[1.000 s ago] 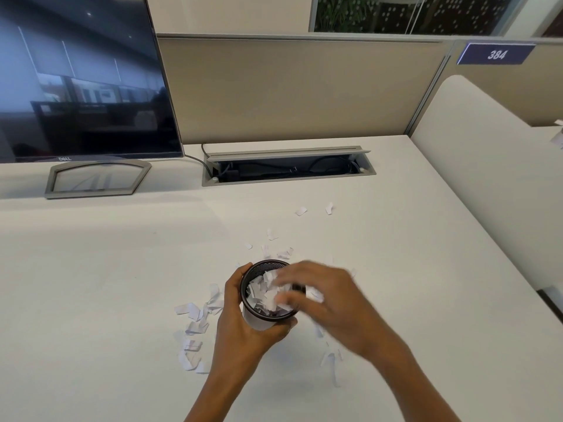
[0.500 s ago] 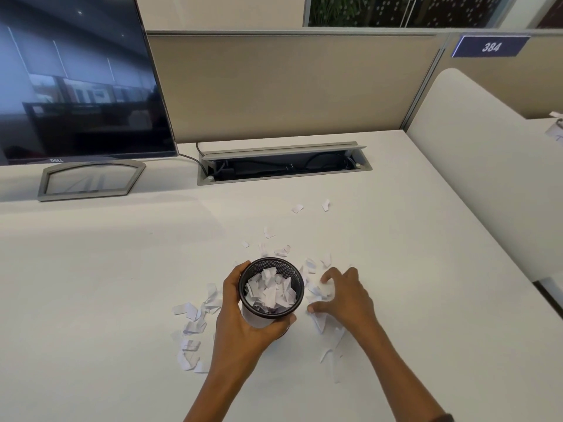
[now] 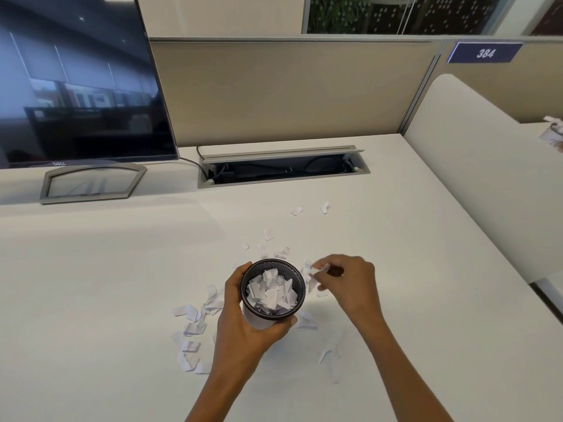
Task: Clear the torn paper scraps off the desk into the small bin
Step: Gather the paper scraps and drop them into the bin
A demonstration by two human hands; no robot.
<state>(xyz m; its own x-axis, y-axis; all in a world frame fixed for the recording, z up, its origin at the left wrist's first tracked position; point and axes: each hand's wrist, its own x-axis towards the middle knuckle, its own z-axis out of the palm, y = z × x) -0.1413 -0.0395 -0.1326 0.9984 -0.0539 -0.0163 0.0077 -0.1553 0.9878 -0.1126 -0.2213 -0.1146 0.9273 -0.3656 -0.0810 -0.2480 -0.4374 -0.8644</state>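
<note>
A small black mesh bin (image 3: 300,281), partly filled with white paper scraps (image 3: 271,295), stands on the white desk (image 3: 106,284). My left hand (image 3: 243,324) is wrapped around its left and near side. Just right of the rim, my right hand (image 3: 350,284) pinches a few scraps (image 3: 315,269) between thumb and fingers, slightly above the desk. More torn scraps lie loose: a cluster left of the bin (image 3: 195,327), some behind it (image 3: 274,248), two farther back (image 3: 309,208), and a few near my right forearm (image 3: 330,350).
A dark monitor (image 3: 76,86) on a grey stand (image 3: 91,184) stands at the back left. An open cable tray (image 3: 283,169) with cords sits at the desk's back. Partition panels rise behind and a white divider (image 3: 475,166) runs along the right.
My right hand went from over the bin down to the scraps right of it, gathered some, and now lifts them pinched beside the rim. My left hand has stayed on the bin.
</note>
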